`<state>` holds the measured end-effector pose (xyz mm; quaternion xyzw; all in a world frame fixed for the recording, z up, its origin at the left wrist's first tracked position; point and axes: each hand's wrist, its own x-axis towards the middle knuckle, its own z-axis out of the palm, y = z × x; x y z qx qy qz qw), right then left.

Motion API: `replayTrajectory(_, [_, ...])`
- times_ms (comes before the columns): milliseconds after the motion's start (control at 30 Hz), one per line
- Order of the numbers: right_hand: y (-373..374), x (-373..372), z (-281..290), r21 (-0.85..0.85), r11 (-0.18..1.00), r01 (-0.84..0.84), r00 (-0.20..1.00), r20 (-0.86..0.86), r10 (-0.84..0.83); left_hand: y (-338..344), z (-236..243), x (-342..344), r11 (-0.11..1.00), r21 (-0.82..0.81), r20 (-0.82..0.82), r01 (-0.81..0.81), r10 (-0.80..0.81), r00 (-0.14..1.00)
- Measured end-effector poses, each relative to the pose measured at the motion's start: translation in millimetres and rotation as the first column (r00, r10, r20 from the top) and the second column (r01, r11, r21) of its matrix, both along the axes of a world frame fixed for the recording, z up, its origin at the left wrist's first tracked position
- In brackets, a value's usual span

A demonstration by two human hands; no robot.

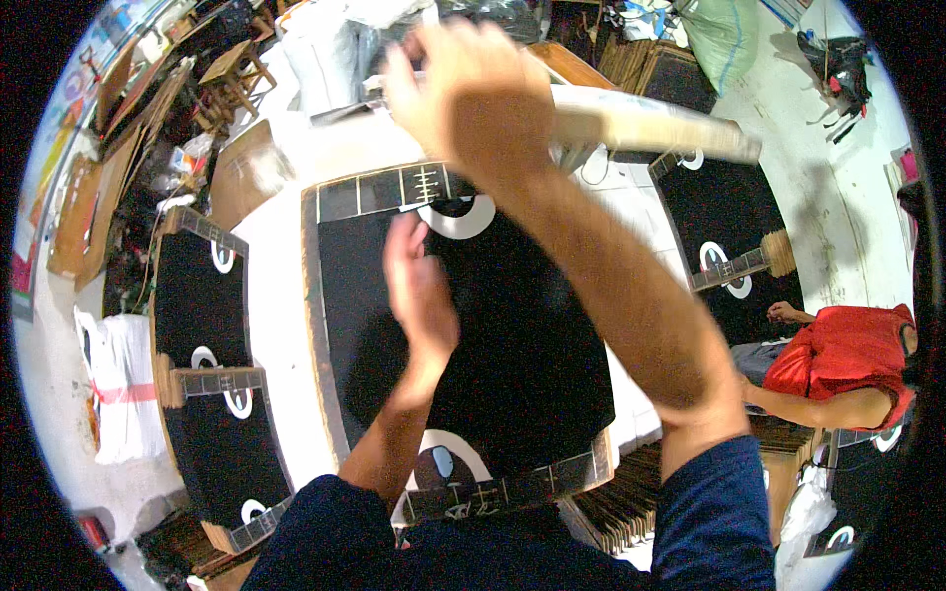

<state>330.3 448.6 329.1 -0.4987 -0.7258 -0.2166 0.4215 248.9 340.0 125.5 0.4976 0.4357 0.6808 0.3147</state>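
A black fabric panel (493, 325) lies flat on a board in front of me, with a white ring print at its far end and another at its near end. Strips with pale marks cross both ends. My left hand (422, 286) hovers over the panel's left half, fingers stretched out below the far ring. My right hand (483, 94) is reached out past the far end, blurred, its fingers curled; what they hold is hidden. Behind its wrist runs a long pale bar (670, 133), smeared by motion, looking like the edge of a printing frame.
More black panels with white rings lie on boards at the left (202, 295) and right (724, 212). A person in a red top (847, 364) sits at the right. Stacked brown boards (621, 497) stand near my right elbow. Bags (330, 59) and a wooden stool (236, 74) are at the back.
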Motion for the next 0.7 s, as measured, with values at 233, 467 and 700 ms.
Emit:
replayTrajectory(233, [-142.1,18.0,-229.3,-0.544,0.823,-0.161,0.959,-0.284,0.0,-92.8,-7.6,-49.6,0.72,-0.623,0.76,0.306,0.464,0.454])
replayTrajectory(467, [7.9,62.8,-311.2,-0.436,0.9,-0.019,0.989,-0.14,-0.047,-135.5,-117.1,-73.6,0.621,-0.706,-0.277,-0.341,0.201,0.94])
replayTrajectory(700, [191.1,53.7,-302.9,-0.215,0.976,-0.022,0.977,0.204,0.067,-101.9,-160.7,-96.2,0.93,-0.143,-0.87,-0.339,0.045,0.49])
